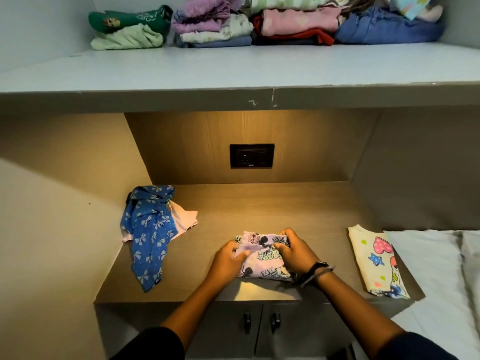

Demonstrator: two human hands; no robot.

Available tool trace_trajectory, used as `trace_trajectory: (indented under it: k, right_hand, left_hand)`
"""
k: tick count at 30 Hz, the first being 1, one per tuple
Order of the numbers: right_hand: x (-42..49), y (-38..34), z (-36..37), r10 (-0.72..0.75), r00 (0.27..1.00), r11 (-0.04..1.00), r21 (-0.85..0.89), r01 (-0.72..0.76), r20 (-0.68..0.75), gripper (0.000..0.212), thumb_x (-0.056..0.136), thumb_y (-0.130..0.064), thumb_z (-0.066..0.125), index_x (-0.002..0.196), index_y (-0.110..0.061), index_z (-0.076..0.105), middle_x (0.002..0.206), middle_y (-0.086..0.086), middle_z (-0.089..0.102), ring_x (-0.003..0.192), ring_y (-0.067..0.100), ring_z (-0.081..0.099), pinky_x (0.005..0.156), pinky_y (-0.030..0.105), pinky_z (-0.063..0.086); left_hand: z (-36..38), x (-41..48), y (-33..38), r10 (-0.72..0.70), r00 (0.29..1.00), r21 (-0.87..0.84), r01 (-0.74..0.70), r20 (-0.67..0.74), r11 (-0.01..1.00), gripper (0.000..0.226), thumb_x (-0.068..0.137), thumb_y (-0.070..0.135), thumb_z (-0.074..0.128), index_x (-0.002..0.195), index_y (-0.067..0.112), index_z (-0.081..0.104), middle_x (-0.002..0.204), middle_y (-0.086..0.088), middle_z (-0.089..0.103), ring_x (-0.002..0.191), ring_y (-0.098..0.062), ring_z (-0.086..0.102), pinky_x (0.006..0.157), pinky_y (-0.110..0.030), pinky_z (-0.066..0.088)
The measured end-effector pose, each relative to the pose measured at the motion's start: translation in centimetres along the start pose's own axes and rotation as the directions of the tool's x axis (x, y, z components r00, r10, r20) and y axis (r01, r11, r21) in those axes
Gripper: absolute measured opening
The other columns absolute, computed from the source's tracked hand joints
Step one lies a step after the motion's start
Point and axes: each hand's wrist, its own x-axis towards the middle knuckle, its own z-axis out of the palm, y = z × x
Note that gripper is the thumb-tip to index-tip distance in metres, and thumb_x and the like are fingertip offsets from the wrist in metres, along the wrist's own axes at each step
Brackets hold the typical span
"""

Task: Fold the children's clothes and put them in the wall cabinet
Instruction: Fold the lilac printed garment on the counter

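Note:
A small lilac garment with a cartoon mouse print (pixel 262 258) lies folded on the wooden counter (pixel 259 211), near its front edge. My left hand (pixel 228 261) grips its left side and my right hand (pixel 296 252) grips its right side and top corner. A crumpled blue garment with white bows (pixel 148 229) lies at the counter's left over a pale pink piece (pixel 184 219). A folded cream garment with hearts and stars (pixel 376 263) rests at the counter's right edge. Folded clothes (pixel 259 22) are stacked in several piles along the back of the grey shelf (pixel 233 71) above.
A black wall socket (pixel 251 155) sits in the niche's back panel. Two cabinet doors with dark handles (pixel 261 322) are below the counter. A bed with white sheets (pixel 436 281) is at the right. Side walls close in the niche.

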Motion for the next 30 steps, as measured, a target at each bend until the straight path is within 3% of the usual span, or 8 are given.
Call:
trace_trajectory:
  k: [4, 8, 14, 18, 22, 25, 28, 30]
  right_hand:
    - [0.2, 1.4, 1.5, 0.111, 0.981, 0.966, -0.215, -0.145, -0.16, 0.02, 0.091, -0.033, 0.057, 0.099, -0.023, 0.041, 0.099, 0.005, 0.065, 0.081, 0.021, 0.062, 0.067, 0.04, 0.055]
    - [-0.4, 2.7, 2.1, -0.1, 0.945, 0.885, -0.463, -0.058, -0.31, 0.054, 0.08, -0.045, 0.063, 0.123, -0.028, 0.036, 0.126, 0.003, 0.049, 0.11, 0.022, 0.05, 0.084, 0.037, 0.05]
    - [1.8, 1.3, 0.6, 0.05, 0.998, 0.874, -0.486, -0.028, 0.032, 0.057, 0.07, -0.065, 0.063, 0.114, -0.03, 0.055, 0.119, -0.002, 0.061, 0.105, 0.019, 0.055, 0.088, 0.038, 0.047]
    - [1.7, 0.8, 0.7, 0.187, 0.972, 0.969, -0.188, -0.159, 0.143, 0.04, 0.067, -0.039, 0.082, 0.095, -0.018, 0.064, 0.092, 0.003, 0.072, 0.078, 0.02, 0.07, 0.074, 0.041, 0.059]
    - [0.5, 0.2, -0.1, 0.301, 0.924, 0.951, 0.001, -0.31, 0.234, 0.025, 0.072, -0.021, 0.08, 0.09, -0.006, 0.072, 0.086, 0.012, 0.075, 0.07, 0.024, 0.07, 0.069, 0.036, 0.058]
    - [-1.1, 0.7, -2.0, 0.319, 0.913, 0.883, 0.272, -0.384, 0.254, 0.022, 0.076, -0.015, 0.077, 0.094, -0.003, 0.07, 0.083, 0.013, 0.075, 0.065, 0.022, 0.07, 0.073, 0.04, 0.06]
    - [-3.5, 1.3, -4.3, 0.264, 0.964, 0.933, 0.26, -0.249, -0.025, 0.05, 0.078, -0.028, 0.076, 0.118, -0.004, 0.057, 0.116, 0.01, 0.064, 0.098, 0.022, 0.064, 0.091, 0.043, 0.053]
    - [-5.5, 1.5, -5.7, 0.052, 0.93, 0.998, -0.002, -0.057, -0.363, 0.068, 0.079, -0.042, 0.071, 0.135, -0.013, 0.045, 0.134, 0.002, 0.046, 0.124, 0.018, 0.045, 0.104, 0.033, 0.039]
  left_hand:
    - [1.0, 0.1, 0.8, -0.048, 0.99, 0.122, 0.064, -0.135, 0.99, 0.017, 0.087, 0.032, 0.065, 0.091, 0.019, 0.056, 0.087, -0.002, 0.066, 0.074, -0.019, 0.061, 0.061, -0.03, 0.045]
    - [2.4, -0.5, 0.8, -0.035, 0.967, 0.344, 0.123, -0.251, 0.931, 0.035, 0.088, 0.041, 0.06, 0.114, 0.019, 0.054, 0.117, -0.003, 0.06, 0.106, -0.022, 0.056, 0.083, -0.035, 0.05]
    - [2.8, -2.4, 2.2, -0.324, 0.801, 0.082, 0.417, -0.503, 0.905, 0.063, 0.081, 0.05, 0.064, 0.131, 0.019, 0.043, 0.136, -0.01, 0.046, 0.121, -0.029, 0.048, 0.101, -0.043, 0.04]
    - [4.2, -3.3, 3.8, -0.709, 0.686, -0.411, 0.606, -0.162, 0.681, 0.058, 0.077, 0.039, 0.07, 0.12, 0.008, 0.046, 0.106, -0.013, 0.062, 0.093, -0.03, 0.061, 0.075, -0.038, 0.055]
    - [5.1, -3.0, 5.7, -0.639, 0.767, -0.617, 0.528, 0.053, 0.583, 0.03, 0.086, 0.018, 0.068, 0.112, 0.005, 0.062, 0.082, -0.004, 0.068, 0.05, -0.012, 0.053, 0.032, -0.014, 0.038]
    - [5.6, -2.7, 7.2, -0.558, 0.816, -0.63, 0.515, 0.151, 0.582, 0.027, 0.088, 0.015, 0.063, 0.113, 0.004, 0.064, 0.093, -0.014, 0.074, 0.058, -0.017, 0.062, 0.036, -0.016, 0.043]
    - [7.3, -2.4, 9.7, -0.444, 0.871, -0.666, 0.46, 0.21, 0.587, 0.023, 0.09, 0.015, 0.058, 0.111, 0.005, 0.063, 0.097, -0.015, 0.074, 0.081, -0.026, 0.069, 0.064, -0.031, 0.056]
    - [8.9, -2.3, 11.9, -0.385, 0.914, -0.657, 0.371, 0.132, 0.656, 0.018, 0.09, 0.015, 0.057, 0.103, 0.006, 0.065, 0.082, -0.01, 0.073, 0.064, -0.02, 0.068, 0.052, -0.027, 0.052]
